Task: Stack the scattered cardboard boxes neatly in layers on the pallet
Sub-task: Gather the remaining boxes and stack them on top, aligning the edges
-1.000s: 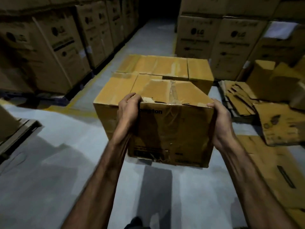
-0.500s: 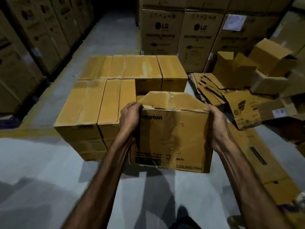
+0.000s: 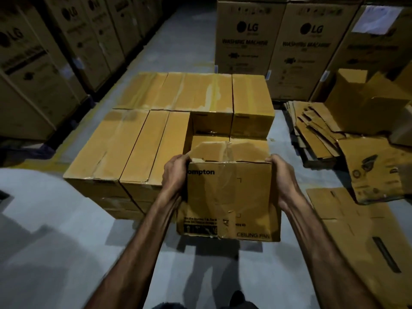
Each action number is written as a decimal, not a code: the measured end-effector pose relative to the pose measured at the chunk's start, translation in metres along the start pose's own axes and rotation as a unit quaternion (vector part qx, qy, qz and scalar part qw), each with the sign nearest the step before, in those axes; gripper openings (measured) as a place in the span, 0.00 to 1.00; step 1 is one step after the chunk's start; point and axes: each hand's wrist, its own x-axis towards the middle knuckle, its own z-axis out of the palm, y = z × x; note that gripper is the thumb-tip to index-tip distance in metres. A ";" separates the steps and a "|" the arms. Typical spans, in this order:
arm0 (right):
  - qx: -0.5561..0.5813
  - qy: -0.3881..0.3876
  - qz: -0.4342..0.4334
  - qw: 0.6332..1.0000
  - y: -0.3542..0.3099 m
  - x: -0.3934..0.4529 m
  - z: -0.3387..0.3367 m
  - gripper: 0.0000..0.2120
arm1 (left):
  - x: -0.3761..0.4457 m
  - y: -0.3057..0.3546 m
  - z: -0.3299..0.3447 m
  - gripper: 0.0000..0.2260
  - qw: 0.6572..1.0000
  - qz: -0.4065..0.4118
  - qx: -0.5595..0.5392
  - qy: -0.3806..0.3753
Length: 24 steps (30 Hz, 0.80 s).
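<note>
Both hands carry one cardboard box (image 3: 229,197) at centre frame, held off the floor, printed side facing the camera, its top flap torn and partly lifted. Left hand (image 3: 175,175) grips the box's upper left corner, fingers curled over the top edge; right hand (image 3: 282,172) clamps the upper right corner the same way. Just beyond the box, in the middle of the frame, sits the stack (image 3: 169,121) of matching boxes, several layers high judging by its near left face. No pallet visible under it; the base is hidden or too dark to tell. Top layer reads as nearly full: a back row across, long boxes on the left front. One open slot (image 3: 210,139) shows at the right front, directly behind the carried box, with a lower box top exposed in it. Judgement: the held box is bound for that slot, which would close this layer. Work left: at the right of the frame, loose boxes (image 3: 365,108) lie tipped and open, with flattened cardboard (image 3: 312,128) piled beside them and more sheets on the floor at lower right. So the stacking looks well advanced but not finished. Tall printed appliance cartons (image 3: 274,47) line the upper frame, apart from the stack.
</note>
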 end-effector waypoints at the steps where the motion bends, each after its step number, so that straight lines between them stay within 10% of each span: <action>1: -0.003 -0.010 -0.004 1.000 -0.001 0.016 -0.001 0.28 | 0.011 -0.003 0.007 0.25 1.000 -0.006 -0.010 0.004; 24: 0.064 0.072 0.025 0.995 0.099 0.174 0.071 0.31 | 0.190 -0.101 0.021 0.32 0.993 -0.059 -0.093 -0.031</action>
